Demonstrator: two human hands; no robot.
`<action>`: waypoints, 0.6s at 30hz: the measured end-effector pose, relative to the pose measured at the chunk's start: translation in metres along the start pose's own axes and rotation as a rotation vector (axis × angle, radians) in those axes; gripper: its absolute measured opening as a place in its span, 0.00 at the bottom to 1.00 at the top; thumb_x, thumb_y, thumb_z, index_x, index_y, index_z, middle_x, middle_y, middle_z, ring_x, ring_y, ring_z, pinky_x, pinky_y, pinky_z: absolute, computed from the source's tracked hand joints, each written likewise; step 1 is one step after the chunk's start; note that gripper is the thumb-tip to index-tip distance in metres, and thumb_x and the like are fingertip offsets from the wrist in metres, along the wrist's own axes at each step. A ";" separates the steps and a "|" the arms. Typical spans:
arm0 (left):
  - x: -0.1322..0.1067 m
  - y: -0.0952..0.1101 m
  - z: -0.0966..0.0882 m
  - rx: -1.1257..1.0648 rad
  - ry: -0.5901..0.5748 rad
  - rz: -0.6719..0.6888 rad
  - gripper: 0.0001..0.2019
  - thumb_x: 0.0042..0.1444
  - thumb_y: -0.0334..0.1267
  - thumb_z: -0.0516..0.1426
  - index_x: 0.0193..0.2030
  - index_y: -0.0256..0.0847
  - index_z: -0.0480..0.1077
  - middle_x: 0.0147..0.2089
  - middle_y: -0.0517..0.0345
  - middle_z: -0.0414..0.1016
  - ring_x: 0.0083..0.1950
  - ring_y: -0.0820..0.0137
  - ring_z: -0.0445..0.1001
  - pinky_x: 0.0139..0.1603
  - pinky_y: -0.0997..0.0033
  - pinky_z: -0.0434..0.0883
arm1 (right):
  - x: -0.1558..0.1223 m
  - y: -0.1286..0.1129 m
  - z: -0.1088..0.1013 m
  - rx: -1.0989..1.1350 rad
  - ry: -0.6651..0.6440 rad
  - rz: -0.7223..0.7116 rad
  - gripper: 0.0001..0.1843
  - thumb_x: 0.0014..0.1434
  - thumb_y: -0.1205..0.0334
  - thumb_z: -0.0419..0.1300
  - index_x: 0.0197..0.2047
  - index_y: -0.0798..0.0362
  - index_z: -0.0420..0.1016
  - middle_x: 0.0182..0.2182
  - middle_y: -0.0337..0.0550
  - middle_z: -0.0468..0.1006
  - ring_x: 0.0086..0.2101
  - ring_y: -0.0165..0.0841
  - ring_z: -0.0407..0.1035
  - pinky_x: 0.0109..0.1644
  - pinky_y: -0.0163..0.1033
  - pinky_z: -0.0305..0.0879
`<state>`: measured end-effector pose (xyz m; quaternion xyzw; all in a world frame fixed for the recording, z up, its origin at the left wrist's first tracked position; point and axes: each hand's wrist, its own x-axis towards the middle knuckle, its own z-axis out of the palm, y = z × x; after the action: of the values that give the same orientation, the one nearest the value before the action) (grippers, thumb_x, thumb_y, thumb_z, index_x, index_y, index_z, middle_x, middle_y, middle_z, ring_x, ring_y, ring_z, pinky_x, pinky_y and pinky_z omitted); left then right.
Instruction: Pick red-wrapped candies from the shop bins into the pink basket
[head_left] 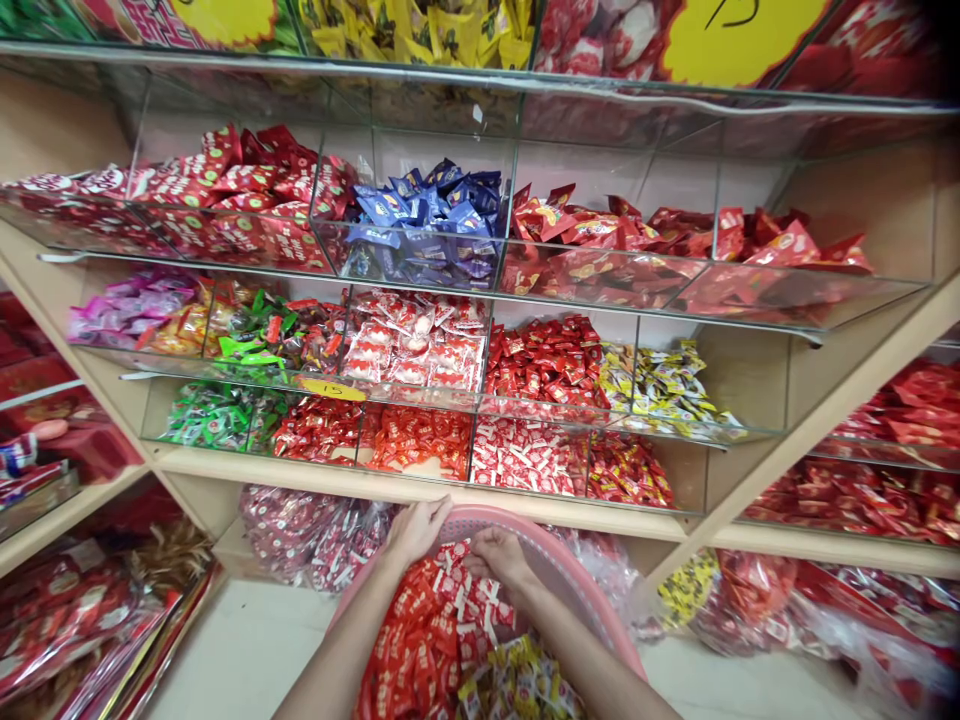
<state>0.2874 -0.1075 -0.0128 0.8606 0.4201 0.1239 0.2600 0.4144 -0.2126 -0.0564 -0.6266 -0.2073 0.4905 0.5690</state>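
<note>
A pink plastic basket [592, 590] stands below the shelves, holding red-wrapped candies [412, 630], red-and-white wrapped candies [457, 580] and yellow-and-white wrapped candies [521, 685]. My left hand [417, 532] is closed on its far rim, at the left. Over the red-and-white candies inside, my right hand [501, 558] has its fingers curled together. Whatever those fingers hold, if anything, is hidden. Just beyond the basket, the lowest shelf row has a clear compartment of similar red-and-white candies [521, 455], beside orange-red wrapped candies [420, 440].
Clear-walled shelf rows hold blue packets [435, 215], red packets [600, 225] and green-wrapped candies [217, 412]. A wooden shelf ledge [285, 478] runs behind the basket. Filled plastic bags [300, 530] lie beneath it, with more bags [750, 595] at the right.
</note>
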 end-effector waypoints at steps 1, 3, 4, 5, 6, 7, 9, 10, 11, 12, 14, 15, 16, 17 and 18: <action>0.000 0.000 0.000 0.000 -0.005 -0.011 0.27 0.54 0.59 0.39 0.53 0.52 0.66 0.51 0.59 0.71 0.50 0.64 0.70 0.44 0.74 0.64 | 0.003 0.002 0.000 -0.010 0.009 0.002 0.13 0.38 0.59 0.62 0.25 0.53 0.61 0.16 0.32 0.69 0.21 0.30 0.70 0.25 0.34 0.66; 0.000 0.001 -0.001 0.002 -0.016 -0.024 0.28 0.54 0.59 0.39 0.53 0.51 0.66 0.50 0.58 0.72 0.50 0.63 0.70 0.44 0.74 0.64 | 0.006 0.004 -0.001 -0.065 0.028 -0.021 0.11 0.39 0.60 0.60 0.25 0.53 0.61 0.16 0.32 0.69 0.20 0.30 0.69 0.25 0.34 0.65; -0.001 0.002 -0.002 0.004 -0.020 -0.025 0.28 0.54 0.59 0.39 0.53 0.51 0.66 0.50 0.58 0.72 0.50 0.63 0.69 0.44 0.74 0.63 | 0.007 0.004 -0.002 -0.129 0.042 -0.060 0.10 0.41 0.60 0.59 0.25 0.52 0.61 0.16 0.32 0.69 0.19 0.29 0.68 0.24 0.34 0.64; -0.001 0.003 -0.003 0.005 -0.023 -0.023 0.27 0.55 0.58 0.39 0.53 0.51 0.66 0.51 0.58 0.71 0.50 0.63 0.69 0.44 0.74 0.63 | 0.007 0.003 -0.004 -0.219 0.063 -0.122 0.08 0.43 0.59 0.58 0.24 0.52 0.61 0.15 0.32 0.69 0.18 0.29 0.66 0.23 0.33 0.62; -0.001 0.003 -0.003 0.005 -0.025 -0.019 0.27 0.55 0.58 0.39 0.53 0.51 0.66 0.51 0.59 0.71 0.50 0.64 0.69 0.44 0.74 0.63 | 0.005 0.001 -0.006 -0.328 0.091 -0.203 0.07 0.45 0.59 0.56 0.23 0.52 0.61 0.14 0.32 0.68 0.17 0.28 0.65 0.22 0.33 0.60; -0.001 0.004 -0.003 0.006 -0.026 -0.015 0.27 0.55 0.58 0.39 0.53 0.51 0.66 0.51 0.59 0.71 0.50 0.64 0.69 0.44 0.74 0.63 | 0.003 -0.002 -0.008 -0.438 0.122 -0.291 0.08 0.47 0.59 0.54 0.22 0.52 0.62 0.13 0.33 0.67 0.16 0.28 0.63 0.22 0.33 0.59; -0.002 0.004 -0.003 0.010 -0.025 -0.014 0.27 0.55 0.58 0.39 0.53 0.50 0.65 0.51 0.58 0.72 0.50 0.64 0.70 0.43 0.74 0.63 | -0.004 -0.010 -0.011 -0.597 0.165 -0.448 0.11 0.51 0.58 0.51 0.20 0.52 0.62 0.13 0.34 0.67 0.16 0.28 0.61 0.24 0.33 0.57; -0.002 0.004 -0.003 0.010 -0.023 -0.011 0.28 0.55 0.58 0.38 0.54 0.50 0.65 0.50 0.57 0.72 0.49 0.64 0.70 0.43 0.75 0.63 | -0.007 -0.016 -0.012 -0.632 0.180 -0.504 0.13 0.53 0.57 0.50 0.20 0.52 0.62 0.13 0.35 0.67 0.16 0.28 0.61 0.24 0.33 0.56; -0.002 0.004 -0.003 0.009 -0.021 -0.009 0.28 0.55 0.58 0.38 0.54 0.50 0.65 0.49 0.57 0.72 0.49 0.64 0.71 0.42 0.75 0.63 | -0.011 -0.023 -0.013 -0.645 0.191 -0.546 0.13 0.53 0.56 0.49 0.21 0.52 0.63 0.14 0.35 0.67 0.17 0.28 0.61 0.24 0.33 0.55; -0.001 0.003 -0.002 0.007 -0.019 -0.008 0.28 0.55 0.58 0.38 0.54 0.49 0.65 0.49 0.57 0.73 0.48 0.65 0.71 0.42 0.75 0.63 | -0.014 -0.030 -0.013 -0.644 0.201 -0.581 0.14 0.54 0.55 0.49 0.21 0.52 0.63 0.15 0.35 0.67 0.18 0.28 0.61 0.24 0.33 0.54; -0.001 0.001 -0.001 0.002 -0.018 -0.009 0.28 0.55 0.58 0.37 0.53 0.50 0.65 0.49 0.57 0.73 0.47 0.65 0.71 0.41 0.75 0.63 | -0.018 -0.048 -0.015 -0.632 0.215 -0.649 0.15 0.55 0.53 0.49 0.22 0.52 0.63 0.16 0.36 0.67 0.19 0.28 0.60 0.24 0.32 0.54; -0.001 0.000 -0.001 0.000 -0.021 -0.009 0.28 0.55 0.58 0.37 0.53 0.50 0.66 0.49 0.58 0.73 0.47 0.65 0.72 0.41 0.75 0.63 | -0.017 -0.058 -0.016 -0.628 0.216 -0.680 0.15 0.55 0.53 0.48 0.23 0.52 0.64 0.17 0.36 0.68 0.20 0.28 0.61 0.25 0.32 0.54; 0.000 -0.001 0.000 0.000 -0.026 -0.007 0.28 0.55 0.59 0.36 0.52 0.51 0.66 0.48 0.58 0.73 0.47 0.65 0.72 0.41 0.75 0.63 | -0.015 -0.069 -0.019 -0.629 0.218 -0.706 0.15 0.55 0.53 0.48 0.24 0.52 0.65 0.18 0.37 0.68 0.21 0.28 0.61 0.26 0.32 0.54; 0.000 -0.001 0.000 -0.001 -0.030 -0.004 0.28 0.55 0.59 0.36 0.52 0.51 0.67 0.48 0.58 0.74 0.47 0.65 0.72 0.41 0.75 0.63 | -0.012 -0.080 -0.021 -0.647 0.226 -0.724 0.14 0.55 0.53 0.48 0.25 0.53 0.66 0.19 0.37 0.69 0.21 0.28 0.61 0.26 0.32 0.55; 0.000 -0.002 0.000 -0.004 -0.031 0.000 0.28 0.56 0.58 0.36 0.52 0.52 0.67 0.48 0.58 0.74 0.47 0.66 0.71 0.41 0.76 0.63 | -0.006 -0.090 -0.025 -0.684 0.254 -0.727 0.13 0.55 0.54 0.49 0.26 0.53 0.67 0.19 0.37 0.69 0.22 0.28 0.61 0.27 0.32 0.55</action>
<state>0.2863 -0.1067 -0.0139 0.8620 0.4156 0.1114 0.2681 0.4594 -0.2066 0.0251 -0.7188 -0.4897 0.0853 0.4861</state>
